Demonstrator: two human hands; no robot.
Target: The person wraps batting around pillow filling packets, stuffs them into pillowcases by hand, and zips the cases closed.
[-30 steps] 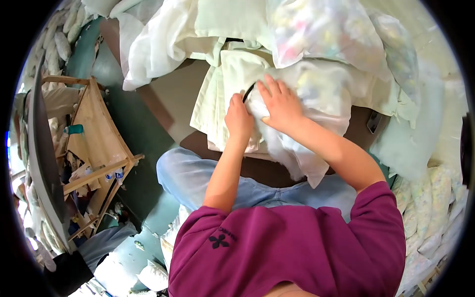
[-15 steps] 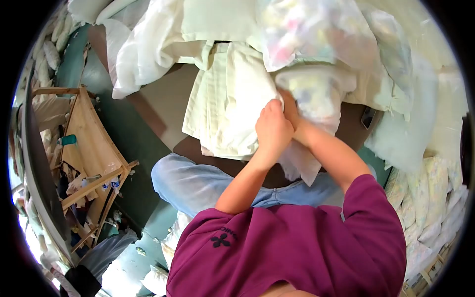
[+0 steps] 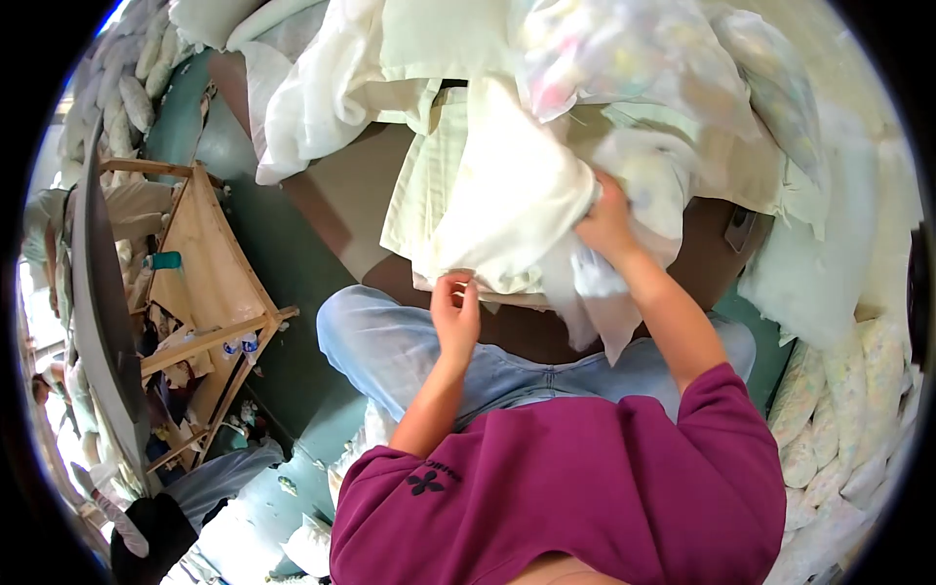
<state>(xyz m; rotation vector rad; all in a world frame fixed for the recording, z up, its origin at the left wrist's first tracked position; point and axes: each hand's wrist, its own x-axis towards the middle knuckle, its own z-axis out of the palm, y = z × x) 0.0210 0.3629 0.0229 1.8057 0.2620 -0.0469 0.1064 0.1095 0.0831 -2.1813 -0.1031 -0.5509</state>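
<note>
A cream cloth cover (image 3: 517, 195) lies over my lap area, smooth on top, with pleated cloth (image 3: 414, 200) showing at its left. My left hand (image 3: 456, 307) is at the cover's front edge, fingers curled and pressed to the cloth. At the cover's right side my right hand (image 3: 609, 216) has its fingers closed on the fabric. Just right of it sits a filled translucent white bag (image 3: 651, 180), its loose plastic hanging down toward my legs. A larger bag with coloured contents (image 3: 624, 54) rests behind.
On the left stands a wooden frame (image 3: 210, 258) with a teal object (image 3: 166, 260) and small items. White stuffed pieces (image 3: 336, 83) lie at the back. A dark phone-like object (image 3: 741, 229) is on the right. Piled patterned bundles (image 3: 838, 400) fill the lower right. Another person's arm shows far left.
The hands came together at the cover's right side, then parted. My left hand moved down and left to the front edge. The cream cloth now spreads wider and smoother, its side lifted rightward.
</note>
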